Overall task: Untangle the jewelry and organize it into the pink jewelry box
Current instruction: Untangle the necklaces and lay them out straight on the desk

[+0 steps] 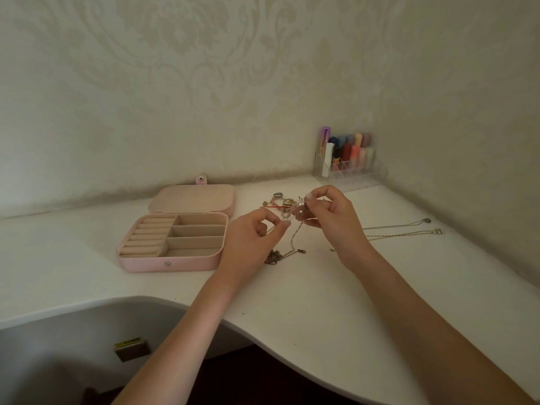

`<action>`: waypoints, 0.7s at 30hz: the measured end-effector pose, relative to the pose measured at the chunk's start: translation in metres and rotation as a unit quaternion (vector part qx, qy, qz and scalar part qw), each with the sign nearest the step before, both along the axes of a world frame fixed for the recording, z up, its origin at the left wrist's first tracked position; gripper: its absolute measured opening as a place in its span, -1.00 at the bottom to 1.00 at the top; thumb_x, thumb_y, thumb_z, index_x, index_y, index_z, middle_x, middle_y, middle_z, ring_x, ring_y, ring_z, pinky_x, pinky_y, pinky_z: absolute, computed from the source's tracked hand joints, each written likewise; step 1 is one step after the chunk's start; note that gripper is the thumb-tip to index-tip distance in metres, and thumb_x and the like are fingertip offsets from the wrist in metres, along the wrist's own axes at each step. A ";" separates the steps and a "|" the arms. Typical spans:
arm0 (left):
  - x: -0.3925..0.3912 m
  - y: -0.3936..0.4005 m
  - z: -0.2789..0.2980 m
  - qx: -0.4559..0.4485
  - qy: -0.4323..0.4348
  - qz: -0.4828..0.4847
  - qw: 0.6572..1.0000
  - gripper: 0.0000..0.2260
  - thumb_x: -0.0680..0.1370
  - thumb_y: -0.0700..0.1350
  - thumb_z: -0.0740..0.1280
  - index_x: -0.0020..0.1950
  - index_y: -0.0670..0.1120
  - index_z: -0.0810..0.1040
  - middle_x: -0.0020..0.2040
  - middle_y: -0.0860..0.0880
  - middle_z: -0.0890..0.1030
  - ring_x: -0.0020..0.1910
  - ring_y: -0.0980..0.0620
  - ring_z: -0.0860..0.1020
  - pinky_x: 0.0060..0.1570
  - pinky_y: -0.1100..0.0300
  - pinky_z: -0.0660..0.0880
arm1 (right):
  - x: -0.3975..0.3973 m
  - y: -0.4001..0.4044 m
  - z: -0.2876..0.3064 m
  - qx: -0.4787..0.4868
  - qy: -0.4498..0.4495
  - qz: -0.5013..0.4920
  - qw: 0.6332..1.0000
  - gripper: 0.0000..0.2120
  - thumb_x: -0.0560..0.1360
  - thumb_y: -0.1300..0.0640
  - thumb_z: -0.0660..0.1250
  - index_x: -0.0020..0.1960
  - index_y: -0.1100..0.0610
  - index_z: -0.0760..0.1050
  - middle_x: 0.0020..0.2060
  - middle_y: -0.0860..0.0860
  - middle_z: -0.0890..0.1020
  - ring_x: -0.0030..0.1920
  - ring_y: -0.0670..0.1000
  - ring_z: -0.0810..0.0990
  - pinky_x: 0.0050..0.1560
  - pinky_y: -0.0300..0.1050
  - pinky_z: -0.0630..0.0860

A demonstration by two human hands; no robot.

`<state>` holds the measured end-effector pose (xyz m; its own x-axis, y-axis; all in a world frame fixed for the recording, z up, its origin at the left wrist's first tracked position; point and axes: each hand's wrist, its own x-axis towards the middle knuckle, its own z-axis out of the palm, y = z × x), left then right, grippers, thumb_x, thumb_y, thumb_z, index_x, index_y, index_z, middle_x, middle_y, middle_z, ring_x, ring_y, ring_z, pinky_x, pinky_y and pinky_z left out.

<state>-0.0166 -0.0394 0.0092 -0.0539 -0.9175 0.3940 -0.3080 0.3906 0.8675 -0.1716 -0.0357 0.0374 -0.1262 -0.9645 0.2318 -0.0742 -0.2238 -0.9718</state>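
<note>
Right now the right hand (327,213) is raised just above the white table (292,287), fingers curled, thumb and forefinger pinching a knotted clump of jewelry (301,210) with a pale pink piece in it. From that clump a thin silver chain (293,238) hangs toward 6 o'clock and ends on the table at a small dark heap with a clasp (285,255). The left hand (254,235) sits at 8 o'clock from the right one, fingers curled, thumb and fingertip closed together near the chain; whether it actually holds a strand is too fine to tell.

Just beyond the hands, at 11 o'clock, a loose pile of rings and beads (282,201) with a red thread lies on the table. At 3 o'clock from the right hand, two necklaces (403,230) are stretched out flat, side by side, apart from the tangle.

At 9 o'clock from the hands stands the pink jewelry box (172,241), lid open and laid back, its beige ring rolls and four compartments showing. At 1 o'clock, in the wall corner, a clear organizer (350,171) holds coloured tubes.
</note>
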 end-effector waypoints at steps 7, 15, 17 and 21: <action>-0.001 0.006 0.003 -0.027 0.005 0.015 0.999 -0.79 0.55 -0.06 0.31 -0.27 -0.10 0.51 -0.54 -0.08 0.47 -0.55 0.02 0.56 -0.44 0.15 0.49 | 0.003 0.002 0.003 -0.032 -0.019 -0.012 0.999 -0.94 0.57 0.18 0.24 -0.04 0.18 0.42 -0.37 -0.04 0.69 -0.25 -0.08 0.68 -0.11 -0.20 0.60; 0.000 0.006 0.003 -0.083 -0.036 0.037 0.995 -0.81 0.59 -0.07 0.25 -0.19 -0.11 0.45 -0.35 -0.01 0.55 -0.51 0.02 0.55 -0.42 -0.02 0.53 | 0.005 0.005 0.005 -0.044 0.010 -0.005 0.999 -0.89 0.56 0.10 0.27 -0.09 0.12 0.42 -0.33 -0.08 0.70 -0.26 -0.15 0.65 -0.18 -0.30 0.56; -0.001 0.004 0.001 -0.109 -0.084 0.055 0.989 -0.84 0.55 -0.04 0.30 -0.21 -0.04 0.45 -0.38 0.02 0.56 -0.43 0.04 0.54 -0.33 -0.01 0.54 | 0.007 0.006 0.006 -0.048 0.017 0.005 0.999 -0.88 0.56 0.08 0.27 -0.10 0.12 0.40 -0.30 -0.11 0.71 -0.22 -0.17 0.66 -0.16 -0.32 0.54; -0.002 0.003 -0.001 -0.113 -0.090 0.059 0.988 -0.95 0.46 -0.04 0.34 -0.18 0.02 0.51 -0.29 0.12 0.61 -0.23 0.13 0.59 -0.13 0.06 0.56 | 0.009 0.009 0.008 -0.057 0.023 0.022 0.998 -0.86 0.55 0.06 0.27 -0.09 0.12 0.39 -0.25 -0.12 0.71 -0.19 -0.18 0.65 -0.10 -0.22 0.51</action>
